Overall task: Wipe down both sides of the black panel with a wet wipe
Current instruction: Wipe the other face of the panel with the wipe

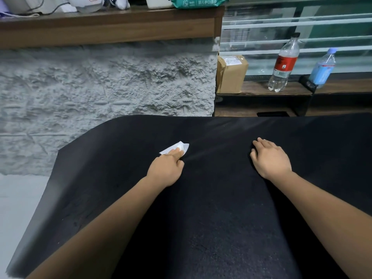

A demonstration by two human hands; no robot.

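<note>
1. Black panel lies flat beneath both hands; broad, apparently stiff and awkward to turn, so best gripped at an edge.
2. Wet wipe, soft and limp, pinched under left hand.
3. Right hand lies flat, fingers straight, steadying.

Left hand presses wet wipe on black panel.

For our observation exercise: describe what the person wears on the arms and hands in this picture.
The left hand and the right hand are bare: no gloves, rings or markings show. Both forearms are bare down to the picture's bottom edge, with no sleeves, watch, bracelet or cables visible.
</note>
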